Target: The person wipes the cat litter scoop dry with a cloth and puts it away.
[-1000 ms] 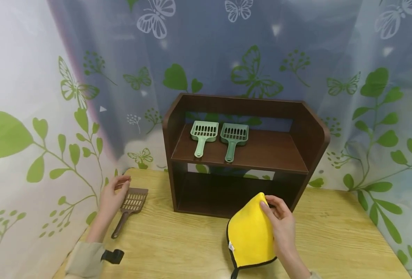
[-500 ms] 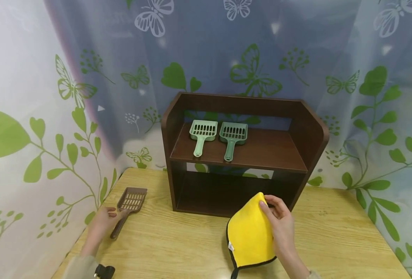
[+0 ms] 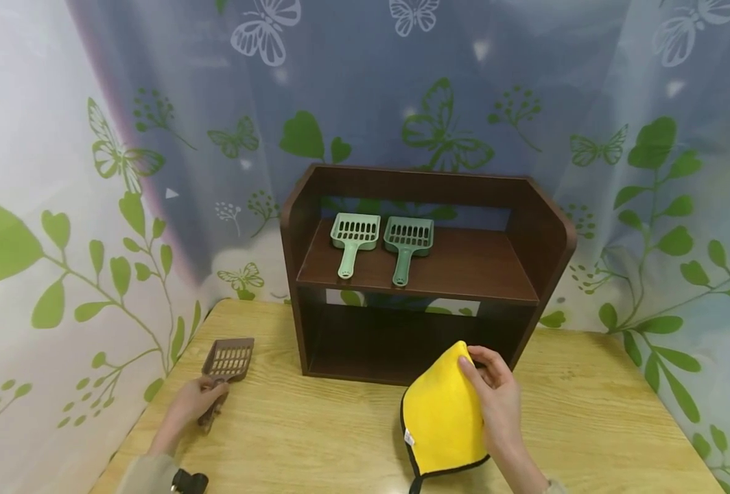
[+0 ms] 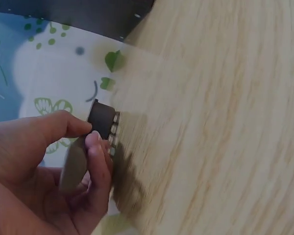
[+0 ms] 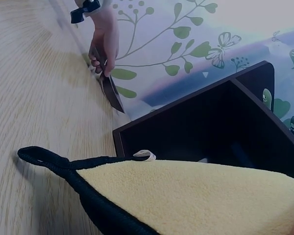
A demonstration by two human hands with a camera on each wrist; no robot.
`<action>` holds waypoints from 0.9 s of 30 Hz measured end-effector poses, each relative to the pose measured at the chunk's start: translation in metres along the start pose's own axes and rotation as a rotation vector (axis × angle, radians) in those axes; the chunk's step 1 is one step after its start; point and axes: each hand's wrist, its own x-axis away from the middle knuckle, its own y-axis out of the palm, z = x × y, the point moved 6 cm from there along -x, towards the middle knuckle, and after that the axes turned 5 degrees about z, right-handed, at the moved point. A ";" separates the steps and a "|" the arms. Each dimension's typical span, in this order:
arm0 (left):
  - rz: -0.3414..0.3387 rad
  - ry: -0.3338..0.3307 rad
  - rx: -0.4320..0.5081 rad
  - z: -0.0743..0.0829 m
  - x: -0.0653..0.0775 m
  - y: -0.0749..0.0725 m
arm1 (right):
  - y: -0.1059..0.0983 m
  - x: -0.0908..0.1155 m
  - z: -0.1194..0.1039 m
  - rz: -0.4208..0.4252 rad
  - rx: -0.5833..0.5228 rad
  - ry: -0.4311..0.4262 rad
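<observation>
Scoop in one hand, yellow cloth in the other, by the shelf

To the left of the brown shelf (image 3: 476,264) and nearer the person, the left hand (image 3: 193,400) grips the handle of a brown scoop (image 3: 230,363), thumb and fingers closed round it. The scoop's slotted end points away from the person; whether it touches the table (image 3: 315,432) I cannot tell.

In front of the shelf's lower right part, the right hand (image 3: 499,399) pinches the top corner of a yellow cloth (image 3: 444,415) between thumb and fingers. The cloth hangs down, its black loop (image 5: 41,155) lowest.

On the shelf's upper board, left of its middle, a pale green scoop (image 3: 355,240) lies just beside a dark green scoop (image 3: 407,243), handles toward the front.
</observation>
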 end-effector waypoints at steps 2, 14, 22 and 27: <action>-0.024 -0.033 0.097 -0.004 0.000 0.004 | 0.000 0.000 0.000 0.002 0.003 0.001; -0.101 -0.054 0.236 -0.001 0.009 0.004 | 0.000 0.001 -0.001 0.003 0.009 0.006; -0.176 -0.059 0.251 0.018 0.033 -0.001 | 0.001 0.001 -0.002 -0.001 0.009 0.001; -0.285 0.002 0.257 0.029 0.046 0.003 | 0.002 0.001 -0.003 -0.002 0.008 0.003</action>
